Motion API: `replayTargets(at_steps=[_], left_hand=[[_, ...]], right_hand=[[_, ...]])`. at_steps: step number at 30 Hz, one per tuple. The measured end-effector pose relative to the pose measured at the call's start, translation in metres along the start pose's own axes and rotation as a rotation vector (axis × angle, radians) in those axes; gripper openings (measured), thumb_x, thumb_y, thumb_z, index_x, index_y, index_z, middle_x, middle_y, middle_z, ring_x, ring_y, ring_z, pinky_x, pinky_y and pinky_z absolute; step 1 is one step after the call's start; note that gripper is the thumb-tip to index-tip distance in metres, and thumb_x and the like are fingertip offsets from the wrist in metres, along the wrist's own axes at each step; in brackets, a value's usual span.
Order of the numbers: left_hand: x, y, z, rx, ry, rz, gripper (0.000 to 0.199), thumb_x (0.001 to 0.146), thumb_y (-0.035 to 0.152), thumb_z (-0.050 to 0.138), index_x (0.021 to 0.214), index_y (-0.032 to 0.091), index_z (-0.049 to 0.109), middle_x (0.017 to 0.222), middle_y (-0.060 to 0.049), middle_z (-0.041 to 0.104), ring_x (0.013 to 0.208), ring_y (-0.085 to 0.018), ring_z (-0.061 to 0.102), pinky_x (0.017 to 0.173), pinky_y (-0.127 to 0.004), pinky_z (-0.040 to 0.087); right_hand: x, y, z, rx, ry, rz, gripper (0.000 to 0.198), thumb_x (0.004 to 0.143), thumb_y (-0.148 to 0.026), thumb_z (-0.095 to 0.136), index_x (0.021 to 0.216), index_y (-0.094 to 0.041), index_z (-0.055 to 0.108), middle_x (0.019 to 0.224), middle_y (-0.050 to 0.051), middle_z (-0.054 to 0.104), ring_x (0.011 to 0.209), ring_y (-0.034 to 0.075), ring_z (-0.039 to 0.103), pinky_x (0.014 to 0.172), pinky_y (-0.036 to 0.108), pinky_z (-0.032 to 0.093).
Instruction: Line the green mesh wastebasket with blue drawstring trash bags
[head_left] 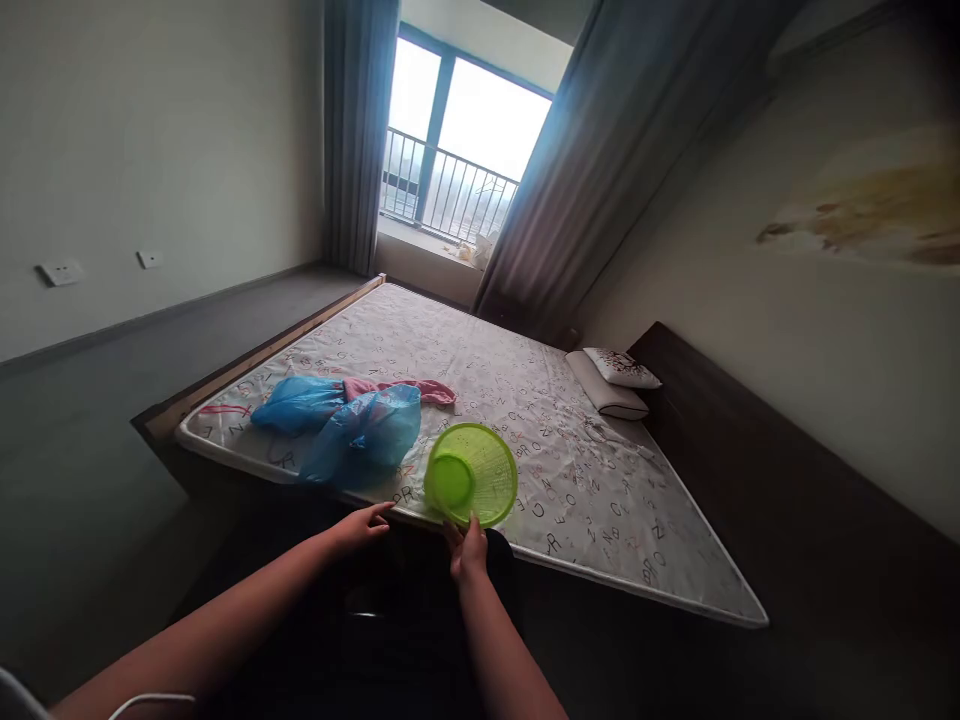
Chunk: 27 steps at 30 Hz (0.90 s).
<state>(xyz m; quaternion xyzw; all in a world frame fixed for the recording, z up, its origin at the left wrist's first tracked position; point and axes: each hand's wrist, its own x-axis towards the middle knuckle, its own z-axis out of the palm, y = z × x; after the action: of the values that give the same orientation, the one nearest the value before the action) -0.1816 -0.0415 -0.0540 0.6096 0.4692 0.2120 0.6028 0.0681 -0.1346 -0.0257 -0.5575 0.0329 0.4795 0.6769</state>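
Observation:
A bright green plastic mesh basket [491,475], round and tapered like a wastebasket, is tilted at the near edge of the mattress, its open mouth facing me. My right hand [470,552] grips its lower rim, thumb over the edge and fingers underneath. To the left, my left hand [364,527] holds nothing, its fingers stretched toward the basket but apart from it. Just beyond that hand, a crumpled blue plastic bag [367,435] lies on the mattress. Pink cloth [431,390] shows behind and beside the bag.
The letter-printed mattress [480,350] rests on a wooden bed frame [255,365]. Two pillows [615,380] lie by the dark headboard [720,420] on the right. Grey floor [90,430] runs along the left side. Curtains [570,180] flank a bright window [480,130] beyond the bed.

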Motion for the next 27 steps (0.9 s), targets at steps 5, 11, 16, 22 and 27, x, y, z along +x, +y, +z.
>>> replayTargets(at_steps=[5,11,16,22,27], left_hand=[[-0.005,0.002,0.005,0.274,-0.079,-0.069,0.033,0.062,0.044,0.086,0.087,0.023,0.081,0.088,-0.010,0.081,0.090,-0.037,0.077,0.086,-0.046,0.059],[-0.003,-0.004,0.007,0.429,-0.283,-0.140,0.033,0.074,0.032,0.079,0.104,0.021,0.082,0.102,-0.010,0.082,0.100,-0.034,0.077,0.093,-0.042,0.057],[0.000,-0.007,0.006,0.488,-0.346,-0.130,0.037,0.082,0.034,0.074,0.118,0.023,0.080,0.118,-0.009,0.081,0.112,-0.032,0.075,0.097,-0.037,0.056],[-0.005,0.001,0.006,0.519,-0.383,-0.099,0.036,0.088,0.027,0.068,0.121,0.021,0.079,0.118,-0.009,0.081,0.110,-0.030,0.075,0.093,-0.034,0.055],[-0.013,0.015,0.004,0.542,-0.398,-0.095,0.043,0.087,0.020,0.065,0.129,0.019,0.076,0.117,-0.009,0.081,0.105,-0.029,0.076,0.085,-0.032,0.056]], right_hand=[[0.001,-0.006,-0.005,-0.086,-0.052,0.056,0.040,0.102,-0.065,0.043,0.114,-0.028,0.053,0.097,0.002,0.078,0.078,0.020,0.081,0.077,0.036,0.063],[0.006,0.002,-0.012,-0.262,-0.359,0.128,0.051,0.084,-0.062,0.078,0.116,-0.027,0.061,0.099,0.003,0.080,0.077,0.020,0.079,0.071,0.031,0.058],[0.013,0.020,-0.009,-0.546,-0.378,0.128,0.051,0.072,-0.051,0.091,0.103,-0.022,0.063,0.086,0.002,0.077,0.065,0.017,0.075,0.061,0.025,0.053],[0.019,0.028,0.000,-0.714,-0.467,0.057,0.045,0.076,-0.047,0.085,0.105,-0.019,0.065,0.086,0.002,0.076,0.061,0.016,0.072,0.056,0.024,0.051],[0.021,0.031,0.000,-0.826,-0.468,0.048,0.039,0.076,-0.045,0.084,0.098,-0.019,0.065,0.083,0.002,0.075,0.058,0.014,0.067,0.054,0.023,0.049]])
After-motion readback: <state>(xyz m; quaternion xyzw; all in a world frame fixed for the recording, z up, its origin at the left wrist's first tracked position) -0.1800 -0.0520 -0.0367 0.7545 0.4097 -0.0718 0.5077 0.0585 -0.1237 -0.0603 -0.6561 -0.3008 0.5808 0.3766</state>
